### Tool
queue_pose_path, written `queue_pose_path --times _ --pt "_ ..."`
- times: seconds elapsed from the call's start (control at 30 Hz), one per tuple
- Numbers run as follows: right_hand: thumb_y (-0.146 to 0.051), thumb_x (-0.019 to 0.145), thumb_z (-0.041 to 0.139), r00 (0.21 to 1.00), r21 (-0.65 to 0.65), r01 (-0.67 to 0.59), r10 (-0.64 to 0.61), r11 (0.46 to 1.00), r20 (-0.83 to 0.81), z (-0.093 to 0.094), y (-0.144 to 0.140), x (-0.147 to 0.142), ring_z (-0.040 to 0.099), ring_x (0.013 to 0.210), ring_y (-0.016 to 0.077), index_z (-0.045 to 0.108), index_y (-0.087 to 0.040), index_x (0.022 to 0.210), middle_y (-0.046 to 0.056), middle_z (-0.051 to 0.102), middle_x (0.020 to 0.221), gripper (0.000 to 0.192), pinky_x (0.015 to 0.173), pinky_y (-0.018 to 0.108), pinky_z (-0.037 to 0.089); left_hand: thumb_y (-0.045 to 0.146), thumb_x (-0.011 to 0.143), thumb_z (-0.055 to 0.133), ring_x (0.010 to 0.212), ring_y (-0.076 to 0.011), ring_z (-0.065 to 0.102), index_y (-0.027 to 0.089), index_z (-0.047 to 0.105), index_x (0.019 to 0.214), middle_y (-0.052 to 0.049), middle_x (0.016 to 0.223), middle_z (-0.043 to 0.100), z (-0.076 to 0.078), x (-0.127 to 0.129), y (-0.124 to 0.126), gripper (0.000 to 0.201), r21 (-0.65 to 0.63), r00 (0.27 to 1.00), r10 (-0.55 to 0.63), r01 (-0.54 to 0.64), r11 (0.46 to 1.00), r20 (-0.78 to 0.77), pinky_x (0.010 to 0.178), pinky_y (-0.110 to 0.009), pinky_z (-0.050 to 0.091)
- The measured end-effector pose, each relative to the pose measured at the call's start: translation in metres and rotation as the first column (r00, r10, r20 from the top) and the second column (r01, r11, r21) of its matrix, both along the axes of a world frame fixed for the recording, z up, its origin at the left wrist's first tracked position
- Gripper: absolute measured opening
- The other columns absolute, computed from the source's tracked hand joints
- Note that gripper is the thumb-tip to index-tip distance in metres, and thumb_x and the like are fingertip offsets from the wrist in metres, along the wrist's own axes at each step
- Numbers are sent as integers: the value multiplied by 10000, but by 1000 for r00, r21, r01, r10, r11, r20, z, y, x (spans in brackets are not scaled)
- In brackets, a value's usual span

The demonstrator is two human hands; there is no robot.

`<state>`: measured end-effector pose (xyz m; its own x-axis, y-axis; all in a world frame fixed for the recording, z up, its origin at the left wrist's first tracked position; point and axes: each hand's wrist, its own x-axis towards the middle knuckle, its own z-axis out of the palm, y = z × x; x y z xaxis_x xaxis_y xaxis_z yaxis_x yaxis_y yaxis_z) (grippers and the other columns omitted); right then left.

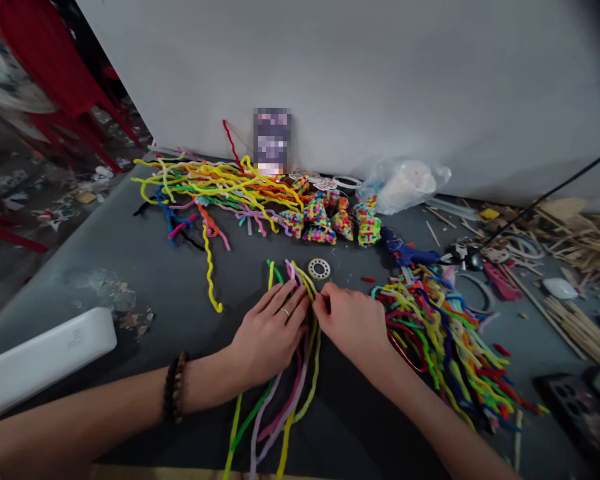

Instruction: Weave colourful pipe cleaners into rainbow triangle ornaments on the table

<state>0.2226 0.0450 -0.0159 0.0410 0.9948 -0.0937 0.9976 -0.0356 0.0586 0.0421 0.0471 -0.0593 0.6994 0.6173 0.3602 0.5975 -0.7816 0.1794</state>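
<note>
Pipe cleaners [294, 400]; pale ring [311, 269] just beyond, multicoloured pile [447, 333] near.

The left hand [271, 327] is lying across colourful fuzzy strands [285, 441] on the dark surface [180, 293]; the right hand [353, 327] is touching them.

Left hand [267, 333] palm-down, right hand [353, 323] curled

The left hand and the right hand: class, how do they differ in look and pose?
The left hand wears a ring; the right hand shows none. Bracelets circle the left wrist; the right wrist is bare. The left hand's fingers stretch out; the right hand's curl in. Both touch the fuzzy strips.
</note>
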Motion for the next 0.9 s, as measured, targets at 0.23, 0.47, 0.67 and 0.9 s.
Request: queue_pose_path --times 0.23,0.47,0.67,0.9 --pt "-340 1027 532 999 4 9 -9 1000 -49 29 0 18 734 660 245 648 -205 959 49 760 758 191 545 305 249 201 1037 531 1122 -239 683 171 676 1228 -74 1127 787 29 -6 19 242 -121 948 59 -22 992 311 991 -413 536" --pt "-315 1044 480 756 -144 -105 -15 984 -654 54 -7 24 606 444 111 567 -234 881 -55 696 663 202 517 231 376 66 949 620 1327 -272 590 322 675 1325 -29 1360 721 51 -18 40 457 216 974 6 -56 975 225 1043 -450 458" --pt "-443 1052 470 480 -202 -79 -140 976 -866 50 -8 19 538 429 96 549 -235 946 -45 699 712 247 451 215 374 68 993 536 1015 -206 679 236 735 1086 -18 946 789 40 -22 52 277 205 963 -90 37 978 256 877 -367 475" --pt "-298 1013 608 570 38 -106 92 994 -817 47 -10 19 696 742 123 714 -257 1052 -35 765 885 120 715 222 485 75 997 520 839 -212 593 187 717 968 -35 814 657 37 -23 63 228 203 982 -67 31 979 175 765 -343 474"
